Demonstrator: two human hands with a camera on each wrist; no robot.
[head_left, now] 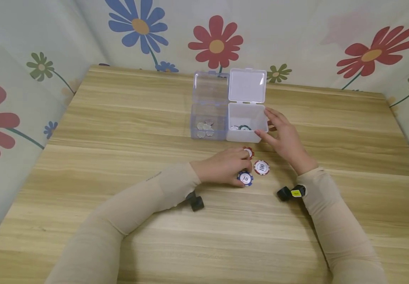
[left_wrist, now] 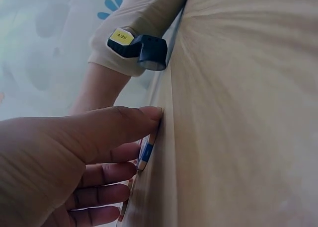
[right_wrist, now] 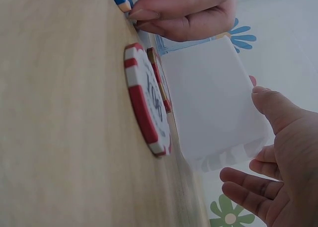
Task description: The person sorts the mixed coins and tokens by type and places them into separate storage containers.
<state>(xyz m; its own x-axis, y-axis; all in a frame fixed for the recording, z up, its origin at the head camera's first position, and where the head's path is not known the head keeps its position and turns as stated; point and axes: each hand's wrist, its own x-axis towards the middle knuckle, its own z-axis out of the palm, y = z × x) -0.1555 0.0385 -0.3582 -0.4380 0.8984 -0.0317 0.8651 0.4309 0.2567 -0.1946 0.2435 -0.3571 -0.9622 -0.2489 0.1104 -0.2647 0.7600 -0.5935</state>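
Left hand [head_left: 224, 166]: thumb and fingers are closing around the edge of the blue chip [head_left: 245, 178], which is sitting on or just above the tabletop [head_left: 226, 236]; cannot tell which. Right hand [head_left: 283, 139]: partly spread, thumb and bent fingers holding the near right corner of the white box [head_left: 243, 136], presumably steadying it. Its lid [head_left: 247, 85] is standing back, leaving the mouth uncovered; a green-edged chip [head_left: 244, 127] is lying inside. The clear box [head_left: 220, 135], holding coins [head_left: 205, 127], is bordering its left side. The red-and-white chip [head_left: 261, 167] is lying untouched between the hands; the red chip [head_left: 249, 152] is showing partly behind the left fingers, near the box front. Bare wood is leaving room nearer the person; the front wall is forming the edge to clear.
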